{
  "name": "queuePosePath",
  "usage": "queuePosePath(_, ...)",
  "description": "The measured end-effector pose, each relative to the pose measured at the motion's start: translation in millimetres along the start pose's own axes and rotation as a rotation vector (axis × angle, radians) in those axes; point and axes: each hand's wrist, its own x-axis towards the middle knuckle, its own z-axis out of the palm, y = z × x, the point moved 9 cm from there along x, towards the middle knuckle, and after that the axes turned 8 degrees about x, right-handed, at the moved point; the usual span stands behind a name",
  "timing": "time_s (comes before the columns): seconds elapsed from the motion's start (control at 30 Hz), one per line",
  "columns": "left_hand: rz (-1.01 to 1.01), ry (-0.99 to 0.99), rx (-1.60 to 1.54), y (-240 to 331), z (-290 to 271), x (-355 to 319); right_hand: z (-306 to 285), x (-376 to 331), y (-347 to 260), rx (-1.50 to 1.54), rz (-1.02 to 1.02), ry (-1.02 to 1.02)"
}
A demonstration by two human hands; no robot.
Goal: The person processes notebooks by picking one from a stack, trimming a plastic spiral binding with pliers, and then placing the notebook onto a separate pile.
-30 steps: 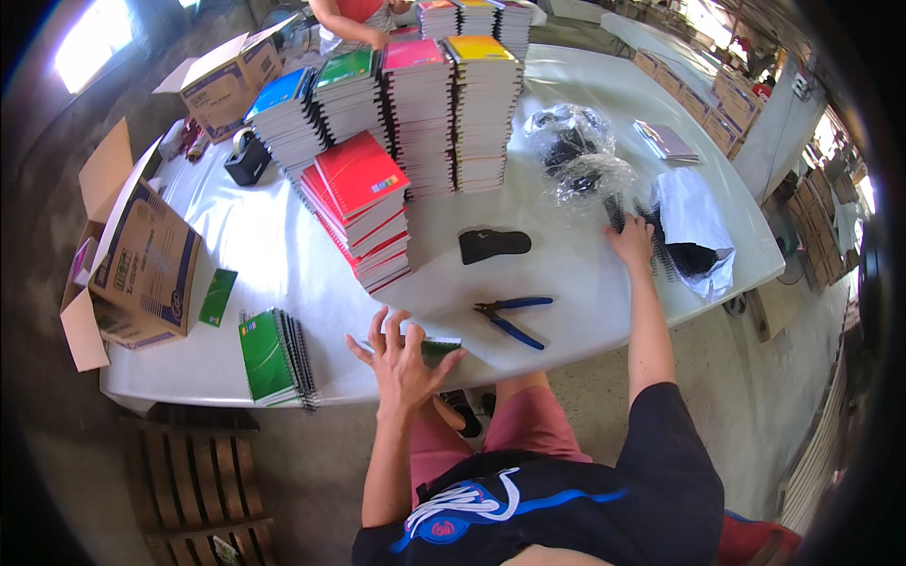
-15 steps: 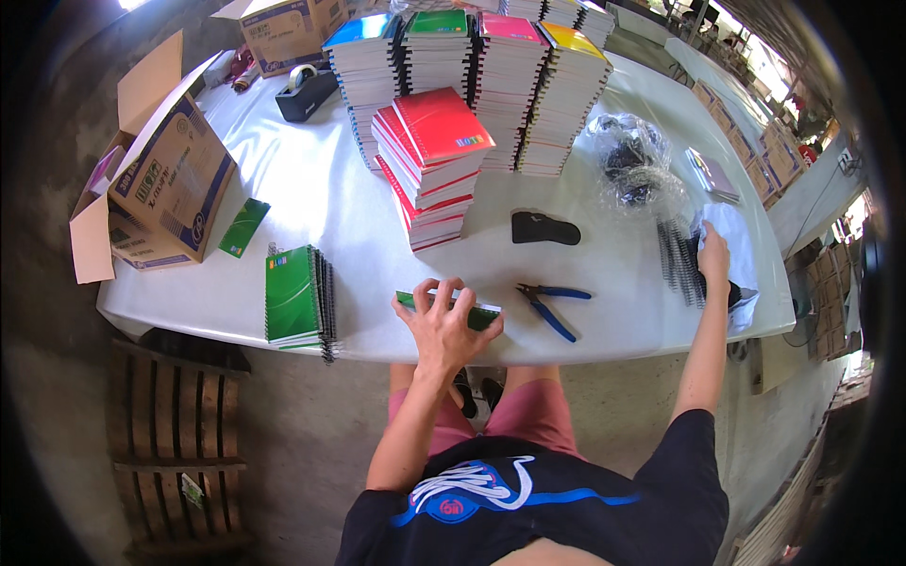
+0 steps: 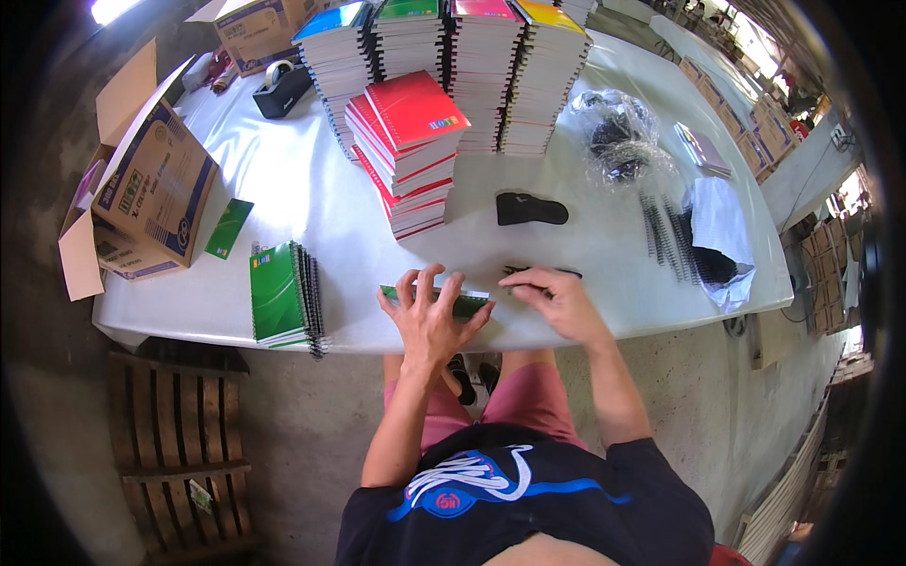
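My left hand (image 3: 429,319) lies flat with spread fingers on a green spiral notebook (image 3: 475,303) at the near edge of the white table (image 3: 311,203). Just to the right, my right hand (image 3: 559,298) rests on the table with its fingers curled down. A thin dark tool end (image 3: 545,272), likely the pliers, pokes out from behind its fingers. Whatever is under the right palm is hidden. The two hands are a short gap apart.
A red notebook stack (image 3: 412,141) stands mid-table, with taller stacks (image 3: 491,66) behind it. Green notebooks (image 3: 281,294) and a cardboard box (image 3: 156,193) sit left. Black spirals (image 3: 665,241), a plastic bag (image 3: 618,141) and a white bag (image 3: 719,226) lie right. A wooden pallet (image 3: 179,443) is on the floor.
My right hand has come back from the spirals at the far right to the table edge beside the notebook. My left hand has settled flat onto the green notebook.
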Motion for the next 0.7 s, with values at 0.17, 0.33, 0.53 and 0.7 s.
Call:
queuePosePath(0.17, -0.009, -0.089, 0.01, 4.3, 5.8, -2.2, 8.4, 4.5, -3.4, 0.017, -0.184, 0.097)
queuePosePath(0.33, -0.024, -0.081, 0.007, 1.7, 7.1, -2.3, 22.6, 8.2, -3.8, 0.062, -0.131, -0.037)
queuePosePath(0.53, -0.055, -0.195, 0.045, 0.3, 11.4, -0.5, 32.4, 11.2, 6.7, 0.016, 0.199, -0.23)
queuePosePath(0.7, -0.03, -0.138, 0.014, -7.7, 5.0, -3.1, 15.9, 4.1, -21.1, -0.204, -0.159, -0.051)
